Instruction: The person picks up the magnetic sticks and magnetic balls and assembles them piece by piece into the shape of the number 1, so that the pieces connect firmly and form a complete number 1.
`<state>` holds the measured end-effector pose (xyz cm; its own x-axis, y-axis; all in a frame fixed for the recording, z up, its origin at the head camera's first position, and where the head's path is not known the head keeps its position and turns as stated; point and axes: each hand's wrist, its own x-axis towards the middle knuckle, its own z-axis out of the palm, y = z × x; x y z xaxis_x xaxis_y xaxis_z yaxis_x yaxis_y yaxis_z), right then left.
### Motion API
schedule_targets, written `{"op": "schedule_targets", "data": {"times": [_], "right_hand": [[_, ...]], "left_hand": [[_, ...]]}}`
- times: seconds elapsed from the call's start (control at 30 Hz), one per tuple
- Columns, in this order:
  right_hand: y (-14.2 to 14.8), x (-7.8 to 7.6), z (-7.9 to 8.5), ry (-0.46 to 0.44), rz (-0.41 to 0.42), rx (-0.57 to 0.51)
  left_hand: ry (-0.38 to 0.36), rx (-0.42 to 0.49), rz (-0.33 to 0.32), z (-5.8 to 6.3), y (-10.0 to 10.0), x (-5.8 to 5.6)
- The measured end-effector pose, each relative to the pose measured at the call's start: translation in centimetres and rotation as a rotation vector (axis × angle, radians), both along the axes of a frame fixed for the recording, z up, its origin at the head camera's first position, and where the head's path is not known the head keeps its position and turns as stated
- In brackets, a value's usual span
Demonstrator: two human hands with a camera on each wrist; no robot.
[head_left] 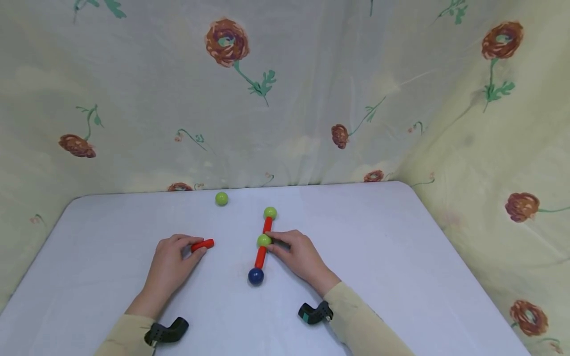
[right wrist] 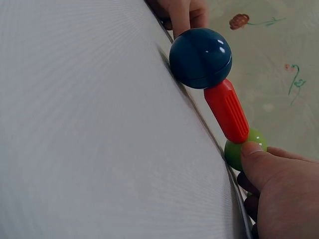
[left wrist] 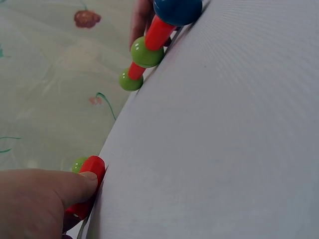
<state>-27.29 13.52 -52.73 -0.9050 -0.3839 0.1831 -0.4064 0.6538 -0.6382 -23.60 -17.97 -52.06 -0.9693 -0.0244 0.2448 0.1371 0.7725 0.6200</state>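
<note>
My left hand (head_left: pixel 171 259) pinches a loose red rod (head_left: pixel 202 244) between thumb and fingers, low over the table left of centre. In the left wrist view the thumb lies along the red rod (left wrist: pixel 93 172). My right hand (head_left: pixel 299 254) grips the middle green ball (head_left: pixel 263 241) of a joined chain. That chain runs from a far green ball (head_left: pixel 270 212) through a short red rod (head_left: pixel 267 225), the middle ball and another red rod (head_left: pixel 260 257) to a dark blue ball (head_left: pixel 256 276) at the near end. The right wrist view shows the thumb on the green ball (right wrist: pixel 232 153).
A single green ball (head_left: pixel 221 199) sits near the table's back edge, left of the chain. The white table (head_left: pixel 365 232) ends at a flowered cloth (head_left: pixel 303 99) behind it and on the right. Black wrist cameras (head_left: pixel 166 331) sit on both sleeves.
</note>
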Motion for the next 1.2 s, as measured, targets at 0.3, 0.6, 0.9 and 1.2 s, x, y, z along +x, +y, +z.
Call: {"op": "schedule_targets", "data": {"times": [0.3,0.6,0.9,1.2], "right_hand": [[0.0,-0.13,0.01,0.013,0.006,0.001],[0.0,-0.09,-0.1,0.024,0.005,-0.009],[0.01,0.04,-0.1,0.012,0.006,-0.013],[0.09,0.01,-0.14,0.025,0.004,-0.014]], "left_hand": [[-0.034,-0.004,0.006,-0.13,0.02,-0.08],[-0.029,-0.013,-0.003,0.01,-0.03,-0.02],[-0.062,-0.008,0.007,-0.01,0.0,0.12],[-0.07,0.011,0.005,0.23,0.17,0.22]]}}
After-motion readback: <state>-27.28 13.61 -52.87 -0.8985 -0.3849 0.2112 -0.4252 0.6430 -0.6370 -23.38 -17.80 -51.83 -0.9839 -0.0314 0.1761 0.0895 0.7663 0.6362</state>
